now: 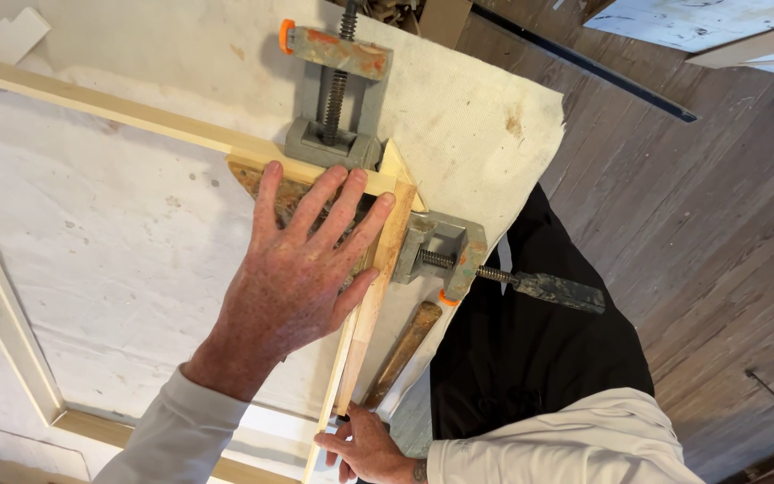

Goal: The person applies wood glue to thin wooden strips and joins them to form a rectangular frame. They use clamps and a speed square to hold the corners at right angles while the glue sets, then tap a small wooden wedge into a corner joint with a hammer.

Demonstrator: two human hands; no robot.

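Observation:
My left hand [293, 269] lies flat with fingers spread on a brown triangular board [257, 175] at the corner of a pale wooden frame. One frame strip [109, 106] runs in from the upper left, and a second strip [374, 296] runs down from the corner. A grey metal corner clamp [351, 143] with orange-capped screws holds the joint, its other jaw [445, 251] at the right. My right hand [360, 445] grips the lower end of the second strip at the bottom of the view.
A stained white canvas cloth [118, 251] covers the work surface under the frame. A wooden tool handle [407, 345] lies beside the strip. Grey plank floor [700, 233] is at the right, with a long dark bar [584, 63] and white boards [700, 22] on it.

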